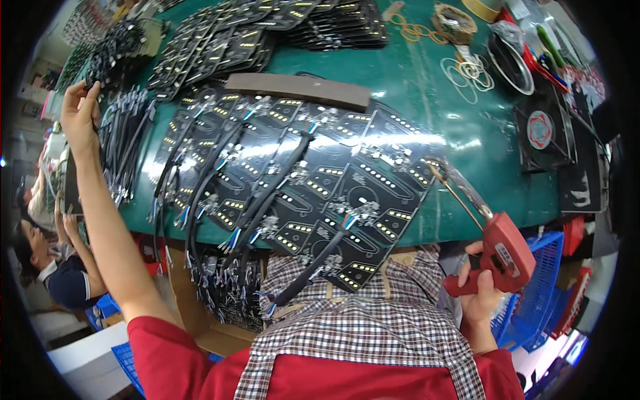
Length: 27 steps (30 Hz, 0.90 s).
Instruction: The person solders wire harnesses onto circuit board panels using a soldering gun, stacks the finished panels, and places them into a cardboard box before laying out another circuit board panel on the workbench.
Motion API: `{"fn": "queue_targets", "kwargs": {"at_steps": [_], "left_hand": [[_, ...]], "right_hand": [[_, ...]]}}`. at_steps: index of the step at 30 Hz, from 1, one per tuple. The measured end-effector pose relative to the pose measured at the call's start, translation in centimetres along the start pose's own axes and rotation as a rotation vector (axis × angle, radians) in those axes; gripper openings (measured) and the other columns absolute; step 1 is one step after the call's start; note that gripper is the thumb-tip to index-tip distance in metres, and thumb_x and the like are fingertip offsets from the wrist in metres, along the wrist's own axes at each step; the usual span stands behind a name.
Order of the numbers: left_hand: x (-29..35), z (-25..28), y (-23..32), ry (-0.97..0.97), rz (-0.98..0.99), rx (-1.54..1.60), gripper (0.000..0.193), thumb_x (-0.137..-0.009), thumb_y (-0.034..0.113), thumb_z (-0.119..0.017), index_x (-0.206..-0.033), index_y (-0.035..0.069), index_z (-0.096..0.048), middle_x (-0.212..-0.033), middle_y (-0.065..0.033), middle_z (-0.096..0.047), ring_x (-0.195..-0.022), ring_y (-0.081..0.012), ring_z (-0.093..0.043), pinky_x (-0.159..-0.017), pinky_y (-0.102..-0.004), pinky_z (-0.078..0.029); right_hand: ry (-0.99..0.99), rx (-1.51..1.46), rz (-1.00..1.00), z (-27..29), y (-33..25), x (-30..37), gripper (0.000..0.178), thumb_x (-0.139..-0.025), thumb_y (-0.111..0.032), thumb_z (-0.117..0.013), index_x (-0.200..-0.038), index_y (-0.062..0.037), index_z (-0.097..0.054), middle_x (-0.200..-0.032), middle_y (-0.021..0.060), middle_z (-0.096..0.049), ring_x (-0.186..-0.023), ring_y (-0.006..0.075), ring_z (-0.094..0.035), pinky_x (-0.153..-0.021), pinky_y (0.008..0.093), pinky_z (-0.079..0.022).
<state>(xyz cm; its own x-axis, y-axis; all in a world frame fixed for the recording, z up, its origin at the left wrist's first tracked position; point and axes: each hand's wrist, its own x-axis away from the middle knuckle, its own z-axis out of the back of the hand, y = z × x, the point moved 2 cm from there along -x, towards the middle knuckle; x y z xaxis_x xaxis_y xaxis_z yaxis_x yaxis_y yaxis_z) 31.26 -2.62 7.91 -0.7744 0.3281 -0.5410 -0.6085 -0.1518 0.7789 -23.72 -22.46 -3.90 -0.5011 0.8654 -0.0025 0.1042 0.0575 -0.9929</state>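
Note:
My right hand (484, 297) is wrapped round the handle of a red soldering gun (510, 252). Its metal tip reaches left over the right edge of the black circuit boards (360, 193), which overlap in rows on the table. At the far left, my left hand (81, 123) is stretched out with thumb and fingers pinched together beside a dark tangle of wires (120, 57). What the fingertips hold is too small to make out. Black sleeved cables (127, 137) lie just right of that hand. Similar cables with coloured wire ends (273, 183) run across several boards.
A grey bar (297, 90) lies along the boards' far edge, with stacked boards (333, 23) behind. Rubber bands (467, 75) and a square black fan (543, 130) are at the right. Below are a carton (223, 339) and a blue basket (533, 287). Another person (60, 267) sits left.

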Motion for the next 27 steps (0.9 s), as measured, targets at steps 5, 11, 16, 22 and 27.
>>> {"fn": "queue_targets", "kwargs": {"at_steps": [5, 11, 16, 22, 27], "left_hand": [[9.9, -9.9, 6.4, -0.623, 0.031, -0.117, 0.023, -0.077, 0.006, -0.061, -0.099, 0.003, -0.055, -0.085, 0.0007, -0.048, -0.074, -0.0044, -0.046, -0.068, -0.0178, -0.037], [16.2, -17.0, 11.8, -0.731, -0.429, -0.181, 0.017, -0.068, -0.001, -0.059, -0.084, 0.004, -0.062, -0.073, -0.0087, -0.056, -0.066, -0.0217, -0.054, -0.058, -0.0292, -0.044], [23.1, -20.3, 13.3, -0.834, -0.49, -0.154, 0.035, -0.066, 0.004, -0.059, -0.101, -0.002, -0.057, -0.082, -0.0078, -0.049, -0.07, -0.0205, -0.052, -0.057, -0.0284, -0.045], [24.9, -21.6, 12.3, -0.755, -0.287, -0.21, 0.03, -0.064, -0.002, -0.067, -0.093, -0.002, -0.06, -0.075, -0.0073, -0.051, -0.061, -0.0197, -0.053, -0.052, -0.0285, -0.043], [25.2, -21.9, 12.0, -0.726, -0.275, -0.213, 0.033, -0.063, -0.002, -0.068, -0.095, -0.003, -0.06, -0.075, -0.0074, -0.051, -0.061, -0.0193, -0.052, -0.052, -0.0276, -0.043]], "right_hand": [[0.062, -0.071, -0.043, -0.5, -1.0, -1.4, 0.055, -0.078, -0.023, -0.062, -0.121, 0.0004, -0.037, -0.101, 0.0212, -0.052, -0.059, 0.0146, -0.05, -0.048, 0.0242, -0.044], [-0.021, -0.106, -0.071, -1.1, -1.4, -3.2, 0.056, -0.077, -0.022, -0.064, -0.121, 0.0012, -0.038, -0.102, 0.0217, -0.053, -0.058, 0.0157, -0.052, -0.048, 0.0244, -0.044], [-0.064, -0.11, -0.188, -1.0, -1.1, -3.3, 0.059, -0.077, -0.025, -0.065, -0.122, 0.0016, -0.037, -0.102, 0.0203, -0.054, -0.056, 0.0153, -0.053, -0.049, 0.0245, -0.044], [-0.169, -0.11, -0.287, -1.1, -0.7, -3.3, 0.07, -0.074, -0.03, -0.068, -0.124, 0.003, -0.033, -0.102, 0.0177, -0.055, -0.059, 0.0139, -0.055, -0.051, 0.0224, -0.045], [-0.145, -0.171, -0.359, -1.1, -0.6, -3.4, 0.078, -0.069, -0.028, -0.073, -0.124, 0.007, -0.03, -0.101, 0.0167, -0.055, -0.062, 0.0114, -0.055, -0.05, 0.0186, -0.044]]}}
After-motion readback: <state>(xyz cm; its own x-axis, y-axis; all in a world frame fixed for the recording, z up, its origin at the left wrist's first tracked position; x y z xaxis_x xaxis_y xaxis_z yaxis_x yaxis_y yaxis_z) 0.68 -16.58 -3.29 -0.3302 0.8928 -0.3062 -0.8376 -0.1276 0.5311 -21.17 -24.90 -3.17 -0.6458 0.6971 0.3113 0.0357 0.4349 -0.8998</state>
